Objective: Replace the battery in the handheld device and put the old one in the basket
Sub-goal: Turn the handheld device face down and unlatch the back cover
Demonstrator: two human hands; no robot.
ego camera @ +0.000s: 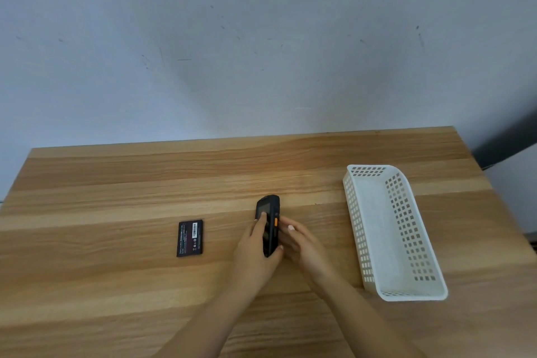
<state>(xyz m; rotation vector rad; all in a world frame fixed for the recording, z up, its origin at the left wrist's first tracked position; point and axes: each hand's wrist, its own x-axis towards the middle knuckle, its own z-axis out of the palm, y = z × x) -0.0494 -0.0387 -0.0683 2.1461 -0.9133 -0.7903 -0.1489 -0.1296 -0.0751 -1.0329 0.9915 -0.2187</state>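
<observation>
The black handheld device [267, 204] stands tipped on 1 long side at the middle of the table [145, 183]. The left hand [255, 253] grasps it, fingers over the screen, thumb under its near end. The right hand [303, 244] rests against its orange-buttoned side, fingers relaxed, nearly straight. A battery [190, 238] lies flat toward the left edge; the white basket [352, 212] sits by the right edge.

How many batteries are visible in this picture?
1. The battery lies flat on the table, left of the handheld device. None shows in the basket. Another may be hidden inside the device.
</observation>
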